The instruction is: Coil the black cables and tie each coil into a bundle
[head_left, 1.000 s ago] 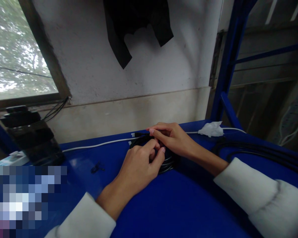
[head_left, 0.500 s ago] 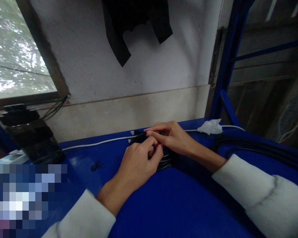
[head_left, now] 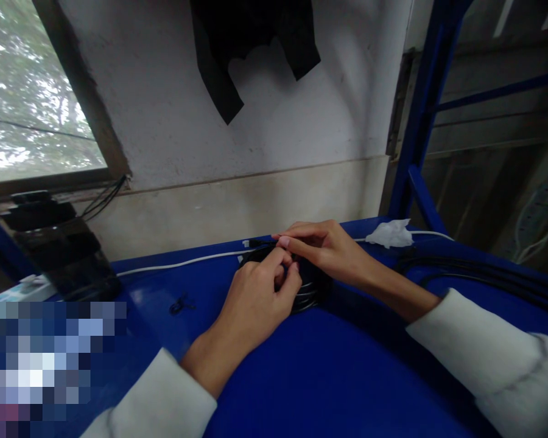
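A coil of black cable (head_left: pixel 309 299) lies on the blue tabletop (head_left: pixel 347 371), largely covered by my hands. My left hand (head_left: pixel 262 292) is closed on the coil's near left side, its fingers bent over the loops. Just above and to the right, my right hand (head_left: pixel 329 248) pinches thumb and forefinger together close to the left fingertips. Whatever sits in that pinch is too small and dark to make out. From the far left of the coil sticks a cable end with a pale-tipped connector (head_left: pixel 247 243).
Small black ties (head_left: pixel 181 304) lie left of the coil. A white cord (head_left: pixel 173 266) runs along the back, with a crumpled white wrap (head_left: pixel 390 233) on it. A dark bottle (head_left: pixel 64 249) stands left by a power strip (head_left: pixel 30 288). More black cable (head_left: pixel 475 267) lies right.
My right hand has drawn slightly to the right, away from the left fingertips, still pinching. The left hand keeps its place on the coil. The view has shifted a little.
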Available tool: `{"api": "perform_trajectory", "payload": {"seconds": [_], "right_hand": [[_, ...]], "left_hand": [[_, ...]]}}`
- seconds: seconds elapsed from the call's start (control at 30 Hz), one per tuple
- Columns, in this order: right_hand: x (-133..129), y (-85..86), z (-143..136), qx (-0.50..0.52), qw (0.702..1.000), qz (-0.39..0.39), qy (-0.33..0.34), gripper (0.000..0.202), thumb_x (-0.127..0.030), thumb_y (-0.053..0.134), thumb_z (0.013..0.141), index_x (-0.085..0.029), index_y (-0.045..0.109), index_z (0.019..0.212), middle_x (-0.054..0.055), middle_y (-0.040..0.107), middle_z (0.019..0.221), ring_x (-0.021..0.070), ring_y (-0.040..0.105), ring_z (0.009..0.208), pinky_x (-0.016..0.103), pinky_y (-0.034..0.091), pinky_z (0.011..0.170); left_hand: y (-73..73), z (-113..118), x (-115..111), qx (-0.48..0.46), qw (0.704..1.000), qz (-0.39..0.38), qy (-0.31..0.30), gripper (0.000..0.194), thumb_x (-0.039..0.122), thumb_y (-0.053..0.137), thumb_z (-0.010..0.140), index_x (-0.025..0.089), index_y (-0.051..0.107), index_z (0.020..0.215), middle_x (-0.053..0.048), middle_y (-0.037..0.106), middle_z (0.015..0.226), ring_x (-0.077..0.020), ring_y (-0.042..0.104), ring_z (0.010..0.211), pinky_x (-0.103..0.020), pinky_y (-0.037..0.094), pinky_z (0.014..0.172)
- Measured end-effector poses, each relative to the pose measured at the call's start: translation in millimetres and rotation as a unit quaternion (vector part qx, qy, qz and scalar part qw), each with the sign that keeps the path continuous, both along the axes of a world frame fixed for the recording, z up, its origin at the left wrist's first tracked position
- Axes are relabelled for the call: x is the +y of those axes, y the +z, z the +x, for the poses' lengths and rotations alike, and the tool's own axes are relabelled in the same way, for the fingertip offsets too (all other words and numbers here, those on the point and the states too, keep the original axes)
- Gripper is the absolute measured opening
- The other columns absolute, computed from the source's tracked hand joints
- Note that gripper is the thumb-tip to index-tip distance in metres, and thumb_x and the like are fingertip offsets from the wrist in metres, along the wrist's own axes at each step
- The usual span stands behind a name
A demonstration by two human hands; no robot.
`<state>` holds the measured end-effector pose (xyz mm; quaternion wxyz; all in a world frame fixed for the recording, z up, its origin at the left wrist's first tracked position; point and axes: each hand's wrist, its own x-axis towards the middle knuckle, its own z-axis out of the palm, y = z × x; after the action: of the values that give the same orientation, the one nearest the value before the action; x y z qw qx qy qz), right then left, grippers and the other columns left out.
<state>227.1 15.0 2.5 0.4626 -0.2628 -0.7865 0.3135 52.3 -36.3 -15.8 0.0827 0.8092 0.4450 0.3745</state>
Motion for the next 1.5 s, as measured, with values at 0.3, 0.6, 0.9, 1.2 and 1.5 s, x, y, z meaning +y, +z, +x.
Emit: {"api": "perform_trajectory", "payload": {"seconds": [0.3,0.6,0.9,1.2,1.5], "right_hand": [[-47.3,-10.9,17.2,-0.055,0.992,0.103,-0.053,0.023,-0.034,0.062,0.103,-0.032,0.08,0.117,0.006,0.071,0.113,0.0223,0.066,0.106,0.034,0.053,0.093],[-47.6,-18.1,17.3,-0.032,0.985,0.146,-0.087,0.016,-0.028,0.072,0.096,-0.032,0.084,0.104,0.006,0.074,0.106,0.0225,0.07,0.098,0.034,0.058,0.087],[-50.3,-18.1,16.2,-0.035,0.982,0.156,-0.102,0.018,-0.026,0.074,0.094,-0.034,0.083,0.107,0.005,0.074,0.108,0.0221,0.071,0.099,0.035,0.057,0.09],[-52.9,-14.4,15.7,-0.044,0.98,0.166,-0.095,0.016,-0.026,0.071,0.096,-0.033,0.083,0.105,0.005,0.074,0.11,0.0229,0.07,0.101,0.037,0.057,0.091],[-55.0,-15.0,14.3,-0.052,0.983,0.163,-0.069,0.013,-0.023,0.072,0.094,-0.029,0.083,0.098,0.005,0.076,0.105,0.0214,0.072,0.097,0.034,0.059,0.088]], "left_hand": [[-0.6,-2.2,-3.5,0.022,1.0,-0.005,-0.01,0.013,0.025,0.048,0.101,0.022,0.056,0.089,0.003,0.061,0.068,-0.0131,0.053,0.056,-0.027,0.032,0.057],[1.0,-3.6,-4.1,0.003,1.0,-0.015,-0.026,0.013,0.022,0.046,0.102,0.023,0.058,0.096,0.002,0.066,0.074,-0.0146,0.059,0.061,-0.027,0.036,0.061],[3.0,-4.7,-5.6,-0.011,0.999,-0.008,-0.035,0.015,0.023,0.045,0.104,0.023,0.058,0.097,0.0,0.07,0.082,-0.0156,0.063,0.068,-0.028,0.039,0.064],[6.4,-4.0,-5.2,-0.027,0.999,-0.016,-0.041,0.019,0.025,0.041,0.106,0.024,0.059,0.1,0.0,0.069,0.083,-0.017,0.064,0.073,-0.029,0.041,0.068],[7.5,-5.4,-6.5,-0.053,0.997,-0.046,-0.044,0.024,0.027,0.037,0.108,0.024,0.061,0.105,0.001,0.067,0.08,-0.0156,0.062,0.067,-0.027,0.038,0.063]]}}
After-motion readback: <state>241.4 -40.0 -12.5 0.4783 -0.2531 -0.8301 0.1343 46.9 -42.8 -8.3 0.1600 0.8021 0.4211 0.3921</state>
